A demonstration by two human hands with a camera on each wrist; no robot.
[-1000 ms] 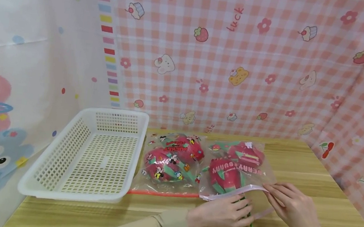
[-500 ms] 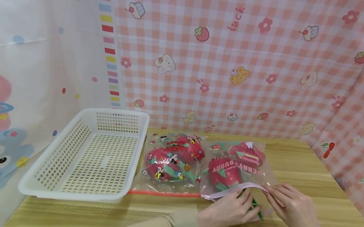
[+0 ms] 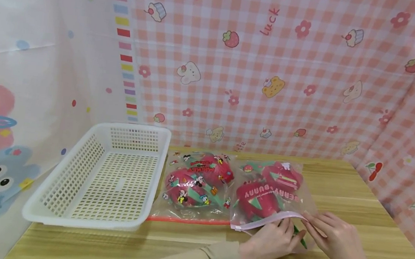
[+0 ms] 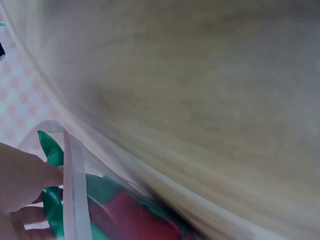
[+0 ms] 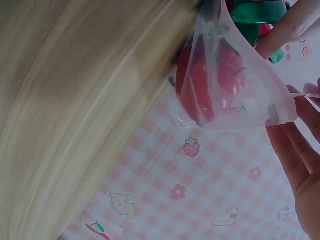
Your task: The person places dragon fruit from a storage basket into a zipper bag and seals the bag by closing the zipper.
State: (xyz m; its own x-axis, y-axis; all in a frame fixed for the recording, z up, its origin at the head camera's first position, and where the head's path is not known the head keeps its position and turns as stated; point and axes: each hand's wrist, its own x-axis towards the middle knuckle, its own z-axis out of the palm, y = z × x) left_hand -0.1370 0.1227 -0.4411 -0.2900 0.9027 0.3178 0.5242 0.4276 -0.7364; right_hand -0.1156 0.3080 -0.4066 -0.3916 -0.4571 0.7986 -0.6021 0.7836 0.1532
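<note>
My left hand (image 3: 270,241) is at the mouth of a clear zip bag (image 3: 304,204) with a pink edge. Its curled fingers hold a dragon fruit by glossy green leaves (image 4: 53,212); the palm hides most of that fruit. One leaf tip (image 3: 304,243) sticks out beside the fingers. Inside the bag lie a front dragon fruit (image 3: 255,201) and a rear one (image 3: 284,176), red with green leaves. At the mouth's right corner, my right hand (image 3: 337,236) pinches the bag's edge, and the right wrist view shows the pale rim (image 5: 280,102) spread apart there.
Left of this bag lies a second zip bag (image 3: 217,216) with a red closure and cartoon prints, holding two dragon fruits. A white perforated basket (image 3: 162,158) stands further left on the wooden table (image 3: 347,188). Patterned cloth (image 3: 212,91) hangs behind.
My left hand has shifted right along the bag's mouth, and less green shows past its fingers. The front dragon fruit in the bag has turned. My right hand has stayed at the corner.
</note>
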